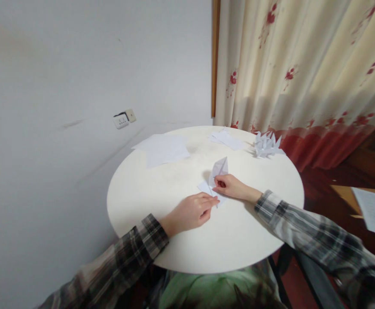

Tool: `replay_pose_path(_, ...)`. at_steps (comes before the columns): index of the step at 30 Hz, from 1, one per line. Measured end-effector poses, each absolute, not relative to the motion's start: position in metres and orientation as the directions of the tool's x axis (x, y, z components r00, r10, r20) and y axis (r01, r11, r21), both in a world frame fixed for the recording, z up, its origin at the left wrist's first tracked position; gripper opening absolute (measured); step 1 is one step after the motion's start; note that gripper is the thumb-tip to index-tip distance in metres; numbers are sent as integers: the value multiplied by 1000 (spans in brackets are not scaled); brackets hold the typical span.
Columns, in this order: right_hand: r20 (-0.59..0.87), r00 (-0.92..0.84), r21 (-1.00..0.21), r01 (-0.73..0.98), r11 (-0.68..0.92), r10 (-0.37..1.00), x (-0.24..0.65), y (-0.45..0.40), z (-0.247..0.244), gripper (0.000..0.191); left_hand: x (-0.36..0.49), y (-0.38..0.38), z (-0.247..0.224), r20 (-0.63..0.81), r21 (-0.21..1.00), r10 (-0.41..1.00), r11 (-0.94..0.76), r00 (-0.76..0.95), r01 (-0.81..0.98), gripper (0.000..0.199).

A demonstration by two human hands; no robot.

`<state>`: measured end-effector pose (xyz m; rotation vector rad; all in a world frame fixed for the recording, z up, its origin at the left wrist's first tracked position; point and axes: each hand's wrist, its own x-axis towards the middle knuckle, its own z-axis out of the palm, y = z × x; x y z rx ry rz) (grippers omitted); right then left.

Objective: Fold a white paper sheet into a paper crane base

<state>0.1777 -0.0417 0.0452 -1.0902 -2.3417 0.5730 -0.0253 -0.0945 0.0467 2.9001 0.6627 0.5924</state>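
Note:
A partly folded white paper [219,168] is on the round table, with one flap raised and lower parts lying flat. My right hand [228,186] pinches the raised flap near its lower edge, fingers curled. From the left, my left hand [195,210] presses its fingertips on the flat lower part of the same paper, its fingers close together. The two hands are near each other but apart. Part of the paper is hidden beneath the fingers.
Large white sheets [166,148] lie at the back left of the white table [135,197]. Smaller papers [227,139] rest at the back. Several folded paper pieces [266,145] are bunched at the back right. A wall and a curtain stand behind.

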Motion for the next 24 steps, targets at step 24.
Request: replay_pose_path(24,254,-449,-385,766,515,857,172,-44,44,17,-33,-71,44,354,205,514,-858,781,471,32)
